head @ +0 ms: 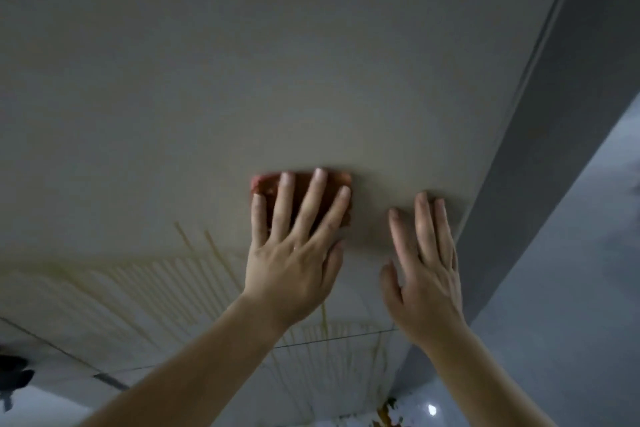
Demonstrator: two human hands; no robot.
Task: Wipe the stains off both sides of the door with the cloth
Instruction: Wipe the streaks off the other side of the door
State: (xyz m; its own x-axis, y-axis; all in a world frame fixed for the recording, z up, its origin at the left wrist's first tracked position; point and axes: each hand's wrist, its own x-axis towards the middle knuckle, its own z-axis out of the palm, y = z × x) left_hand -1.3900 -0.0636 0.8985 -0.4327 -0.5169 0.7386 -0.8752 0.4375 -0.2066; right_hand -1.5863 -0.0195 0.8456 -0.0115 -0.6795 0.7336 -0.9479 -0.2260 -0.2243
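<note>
The left hand point(294, 253) presses the reddish cloth point(341, 184) against the door point(242, 62) at mid-frame with straight, spread fingers point(313, 204). The right hand point(426, 274) rests flat and empty just beside it. The yellowish drip stains point(138, 274) streak below and lower left of the cloth, so I judge the left hand, the nearer one, must sweep down.

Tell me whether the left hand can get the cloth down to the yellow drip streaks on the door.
Probably yes. The left hand presses the cloth flat on the door just above the yellow streaks, with only bare door between them. The right hand rests to the side, clear of that path.
</note>
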